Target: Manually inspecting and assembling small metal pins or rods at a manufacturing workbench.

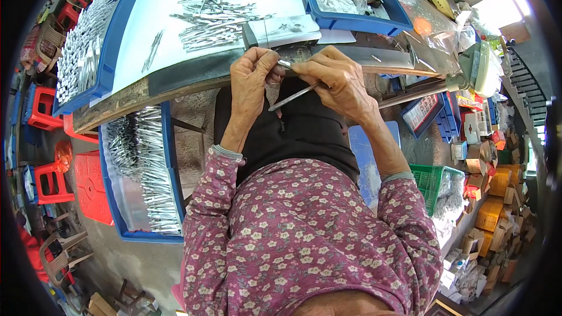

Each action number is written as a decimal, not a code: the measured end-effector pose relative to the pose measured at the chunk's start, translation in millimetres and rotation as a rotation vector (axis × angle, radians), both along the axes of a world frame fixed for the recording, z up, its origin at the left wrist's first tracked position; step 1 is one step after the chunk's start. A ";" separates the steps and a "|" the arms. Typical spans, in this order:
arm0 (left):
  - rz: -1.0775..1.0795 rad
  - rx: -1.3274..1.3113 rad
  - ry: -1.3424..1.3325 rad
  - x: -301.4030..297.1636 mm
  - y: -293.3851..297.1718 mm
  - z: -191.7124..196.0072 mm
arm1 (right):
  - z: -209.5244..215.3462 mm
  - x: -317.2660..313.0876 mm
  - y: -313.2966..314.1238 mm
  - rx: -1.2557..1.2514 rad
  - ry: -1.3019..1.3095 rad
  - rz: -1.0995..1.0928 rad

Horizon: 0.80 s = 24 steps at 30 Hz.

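Observation:
At the table's near edge, my left hand (253, 76) pinches one end of a small silvery metal piece (284, 64). My right hand (338, 82) meets it from the other side, its thumb and forefinger at the piece's other end. A slim grey metal rod (293, 97) also sticks out of my right hand, slanting down to the left; its other end is hidden in the palm. Just beyond my hands stands a grey metal block (281, 30) with a thin upright wire or pin. Behind it, a loose pile of slim metal parts (216, 17) lies on the white table surface (152, 0).
A blue tray (108, 76) of packed metal parts sits at the table's left. Below it is another blue tray (175, 181) of silvery parts. A blue bin (363, 22) with plastic bags stands far right. A lamp (483, 70) and red stools (44, 108) flank the table.

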State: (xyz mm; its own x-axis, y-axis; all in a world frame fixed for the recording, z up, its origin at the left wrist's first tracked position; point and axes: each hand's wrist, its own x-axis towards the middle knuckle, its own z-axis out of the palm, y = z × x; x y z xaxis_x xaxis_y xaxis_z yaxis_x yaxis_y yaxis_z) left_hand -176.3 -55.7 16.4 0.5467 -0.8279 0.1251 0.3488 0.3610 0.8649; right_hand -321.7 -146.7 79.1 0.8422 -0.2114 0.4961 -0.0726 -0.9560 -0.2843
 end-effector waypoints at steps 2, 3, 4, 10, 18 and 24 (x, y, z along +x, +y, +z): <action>-0.017 -0.003 0.007 1.3 -2.5 -1.9 | 0.6 2.4 -3.4 -0.015 -0.003 -0.006; -0.032 -0.005 0.013 2.2 -4.1 -2.1 | 1.0 4.3 -6.4 -0.029 -0.005 -0.010; -0.032 -0.008 0.011 3.5 -6.9 -1.7 | -0.6 7.0 -11.9 -0.031 -0.009 -0.020; 0.184 0.101 -0.433 21.2 -26.3 2.0 | -6.8 31.9 -49.8 -0.082 -0.019 -0.024; 0.615 0.311 -1.129 38.7 -53.5 -15.8 | -31.1 54.3 -82.3 -0.160 -0.014 -0.079; 0.595 0.285 -1.040 35.3 -54.9 -18.6 | -24.2 73.3 -84.3 0.425 -0.086 -0.148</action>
